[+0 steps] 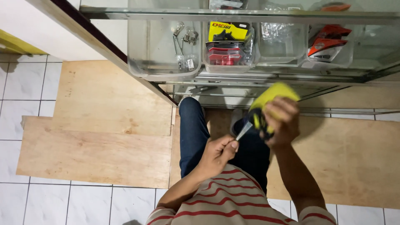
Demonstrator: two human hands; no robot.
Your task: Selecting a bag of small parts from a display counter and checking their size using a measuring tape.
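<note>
My right hand grips a yellow and black packaged part, held above my legs in front of a glass display case. My left hand pinches a clear plastic flap or strip that sticks out of the lower end of that package. Both hands are close together at the picture's centre. My dark blue trousers and striped red and white shirt show below them.
Clear plastic bins on the case's shelf hold small bulbs, a red and black part in a yellow package and an orange part. Plywood sheets lie over the white tiled floor.
</note>
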